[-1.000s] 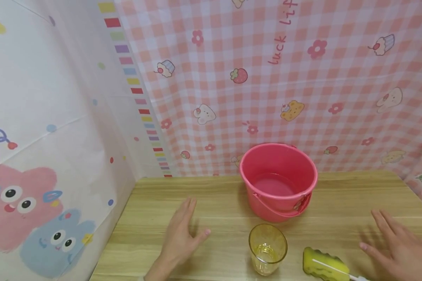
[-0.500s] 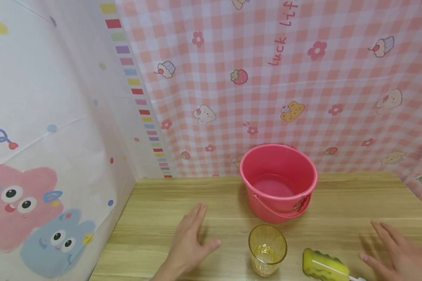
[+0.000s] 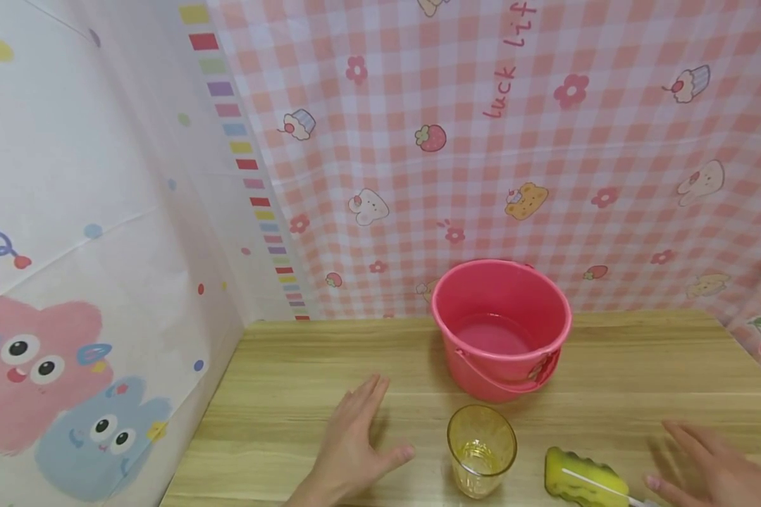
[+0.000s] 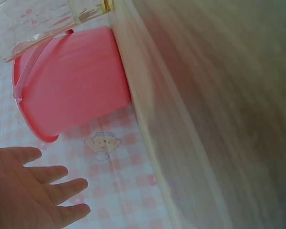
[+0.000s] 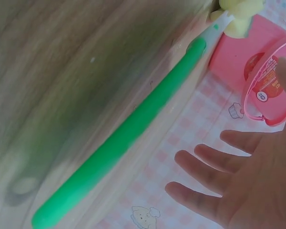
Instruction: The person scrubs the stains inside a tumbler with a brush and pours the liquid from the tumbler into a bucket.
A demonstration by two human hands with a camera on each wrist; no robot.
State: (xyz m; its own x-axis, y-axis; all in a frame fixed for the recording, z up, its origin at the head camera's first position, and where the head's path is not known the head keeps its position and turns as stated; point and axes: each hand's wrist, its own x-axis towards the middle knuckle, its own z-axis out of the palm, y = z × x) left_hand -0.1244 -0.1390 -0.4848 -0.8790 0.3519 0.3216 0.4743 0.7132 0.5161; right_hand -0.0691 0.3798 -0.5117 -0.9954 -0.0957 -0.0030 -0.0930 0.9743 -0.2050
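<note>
A yellow-tinted glass (image 3: pixel 482 451) stands upright near the front of the wooden table, with a little clear liquid visible at its bottom. My left hand (image 3: pixel 353 447) is to the left of it, fingers extended and thumb apart, touching nothing I can see. Right of the glass lies a sponge brush (image 3: pixel 585 477) with a yellow-green sponge head; its green handle (image 5: pixel 119 138) shows in the right wrist view. My right hand (image 3: pixel 716 468) is beside the brush on the right, fingers spread and holding nothing. Behind the glass is a pink bucket (image 3: pixel 501 377), its carrying handle hanging at the front.
The wooden tabletop (image 3: pixel 292 366) carries all these things. A pink checked cloth (image 3: pixel 444 176) hangs along the back edge. A white printed cloth (image 3: pixel 133 282) closes off the left side.
My left hand has moved right, closer to the glass, and slightly nearer to me. My right hand has drawn a little toward me. The glass, brush and bucket have stayed put.
</note>
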